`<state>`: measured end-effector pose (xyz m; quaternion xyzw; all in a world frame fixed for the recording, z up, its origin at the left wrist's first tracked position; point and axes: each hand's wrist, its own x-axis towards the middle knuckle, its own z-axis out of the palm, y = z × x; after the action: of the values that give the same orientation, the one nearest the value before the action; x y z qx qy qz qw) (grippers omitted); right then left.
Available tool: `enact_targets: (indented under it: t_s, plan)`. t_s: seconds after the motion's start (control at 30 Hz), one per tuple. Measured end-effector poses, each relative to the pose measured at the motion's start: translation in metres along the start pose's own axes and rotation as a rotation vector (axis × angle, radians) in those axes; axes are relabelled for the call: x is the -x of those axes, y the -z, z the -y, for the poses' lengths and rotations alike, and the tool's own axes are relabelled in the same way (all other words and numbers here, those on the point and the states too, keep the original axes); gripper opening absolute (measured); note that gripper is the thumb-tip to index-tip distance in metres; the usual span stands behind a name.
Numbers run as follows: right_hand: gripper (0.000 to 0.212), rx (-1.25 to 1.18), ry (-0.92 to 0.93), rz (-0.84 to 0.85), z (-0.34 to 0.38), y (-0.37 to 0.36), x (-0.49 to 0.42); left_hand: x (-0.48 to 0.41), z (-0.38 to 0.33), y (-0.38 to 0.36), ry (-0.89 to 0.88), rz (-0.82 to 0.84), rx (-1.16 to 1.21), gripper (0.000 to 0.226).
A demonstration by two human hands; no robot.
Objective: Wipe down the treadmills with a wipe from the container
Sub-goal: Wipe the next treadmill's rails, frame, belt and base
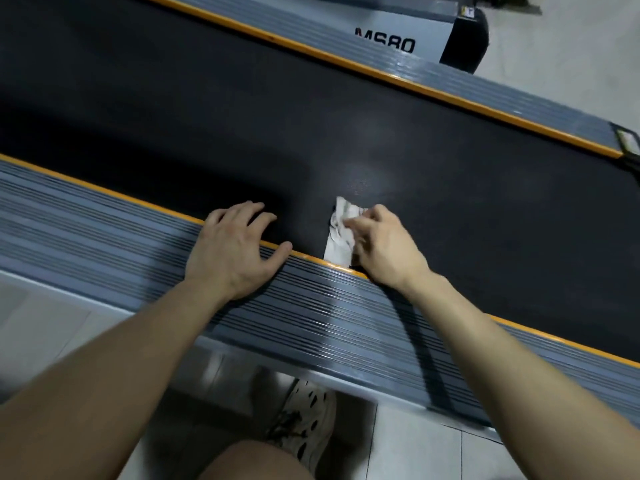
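Beside orange edge (313, 259), crumpled wipe (341, 233).

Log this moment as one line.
step: wiping belt | right hand: pressing wipe on treadmill belt | left hand: braced on side rail

Belt (311, 126) black, matte. Orange trim (166, 211) along belt edges. Side rail (104, 237) beside belt grey w/ dark ribbed stripes. Wipe (341, 230) on belt white. Shoe (304, 417) below rail cream w/ black holes.
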<state>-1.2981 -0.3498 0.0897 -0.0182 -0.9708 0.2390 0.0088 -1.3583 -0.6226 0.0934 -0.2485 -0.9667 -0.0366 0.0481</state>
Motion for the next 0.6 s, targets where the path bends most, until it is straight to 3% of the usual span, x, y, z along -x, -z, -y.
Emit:
enact_targets:
  t_s: [0.27, 0.43, 0.5, 0.6]
  plan:
    - [0.065, -0.008, 0.211, 0.228, 0.009, -0.002, -0.015, -0.001, -0.001, -0.001, 0.009, 0.005, -0.001, 0.074]
    - [0.029, 0.038, 0.311, -0.002, -0.001, -0.012, -0.025, -0.001, -0.001, -0.001, 0.01, 0.007, 0.001, 0.074]
    - [0.025, 0.117, 0.129, -0.121, -0.031, 0.001, -0.045, 0.0, 0.0, 0.0, 0.001, 0.0, 0.009, 0.074]
    - [0.029, 0.171, -0.452, -0.337, -0.076, 0.014, -0.063, 0.0, 0.001, -0.001, -0.003, -0.009, 0.008, 0.074]
